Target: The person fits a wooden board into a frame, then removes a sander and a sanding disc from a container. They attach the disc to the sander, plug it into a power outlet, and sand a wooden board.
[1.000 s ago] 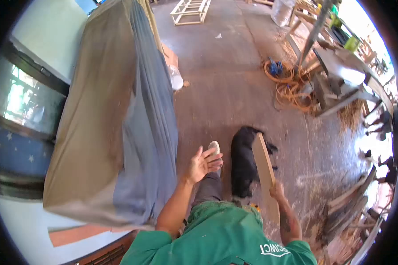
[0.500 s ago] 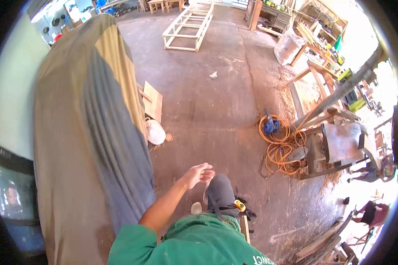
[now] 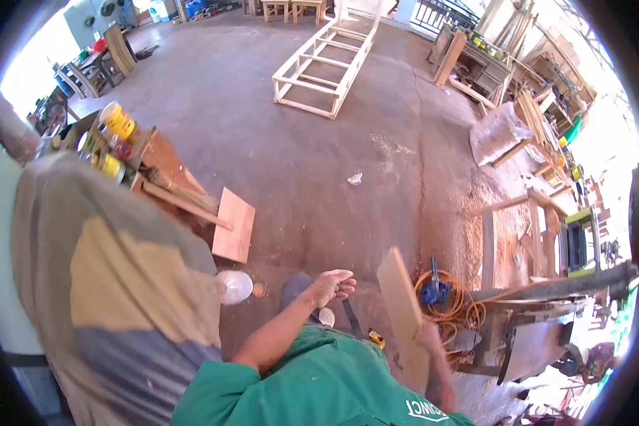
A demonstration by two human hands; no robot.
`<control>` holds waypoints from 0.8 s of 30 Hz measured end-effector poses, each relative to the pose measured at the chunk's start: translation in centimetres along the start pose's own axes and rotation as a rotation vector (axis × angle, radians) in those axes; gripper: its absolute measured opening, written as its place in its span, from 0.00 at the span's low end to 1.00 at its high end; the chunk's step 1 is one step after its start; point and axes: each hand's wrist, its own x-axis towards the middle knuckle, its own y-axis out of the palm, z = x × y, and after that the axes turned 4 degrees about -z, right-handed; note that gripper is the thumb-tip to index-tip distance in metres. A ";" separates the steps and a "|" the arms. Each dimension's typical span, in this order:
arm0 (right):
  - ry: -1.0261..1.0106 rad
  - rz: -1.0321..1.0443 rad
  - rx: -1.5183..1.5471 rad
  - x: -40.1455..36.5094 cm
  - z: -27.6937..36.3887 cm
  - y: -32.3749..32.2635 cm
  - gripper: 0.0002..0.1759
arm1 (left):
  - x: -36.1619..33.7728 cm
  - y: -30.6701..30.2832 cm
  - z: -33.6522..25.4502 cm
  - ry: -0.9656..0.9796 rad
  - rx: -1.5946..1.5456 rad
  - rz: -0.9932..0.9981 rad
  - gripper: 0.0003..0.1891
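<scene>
My left hand (image 3: pixel 333 286) is held in front of my waist with its fingers loosely extended and nothing in it. On the other side, my right hand (image 3: pixel 427 335) is closed around the edge of a long flat wooden board (image 3: pixel 399 292), carried tilted beside my body. Motion blurs that hand, and the board's lower end runs down past my shirt. A yellow tape measure (image 3: pixel 376 339) hangs at my waist.
A pale wooden frame (image 3: pixel 312 83) lies on the floor ahead. A draped cover (image 3: pixel 113 277) rises at left, near a white jug (image 3: pixel 235 287) and a plywood piece (image 3: pixel 234 226). At right are a blue power tool (image 3: pixel 434 292), a coiled orange hose (image 3: pixel 447 275) and workbenches.
I have moved forward past the draped cover, and the floor frame looks nearer. My right hand and the board have come up into view. The left hand has shifted slightly right.
</scene>
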 end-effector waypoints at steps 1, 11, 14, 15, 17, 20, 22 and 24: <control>-0.051 -0.039 -0.005 4.7 2.1 -4.1 0.15 | 1.6 -0.7 -2.3 0.048 -0.015 -0.034 0.21; 0.168 0.258 0.894 39.7 19.1 -27.1 0.27 | 17.8 -0.2 -28.5 0.360 -0.087 0.464 0.44; 0.249 0.315 0.805 46.0 22.1 -27.9 0.29 | 13.5 1.9 -38.7 0.111 -0.105 0.375 0.27; 0.289 0.384 0.957 48.8 22.7 -27.7 0.30 | 13.8 1.6 -40.7 0.116 -0.094 0.368 0.27; 0.197 0.275 0.987 53.7 27.0 -27.1 0.28 | 15.9 0.9 -43.5 0.315 -0.083 0.333 0.25; 0.119 0.158 0.974 61.3 29.7 -26.5 0.29 | 20.6 -0.8 -48.3 0.316 -0.137 0.321 0.24; 0.063 0.122 0.966 68.0 31.5 -25.9 0.32 | 23.1 -2.4 -53.1 0.354 -0.056 0.278 0.23; -0.098 -0.097 0.579 73.0 33.1 -24.5 0.36 | 25.8 -4.4 -58.3 0.345 -0.076 0.247 0.23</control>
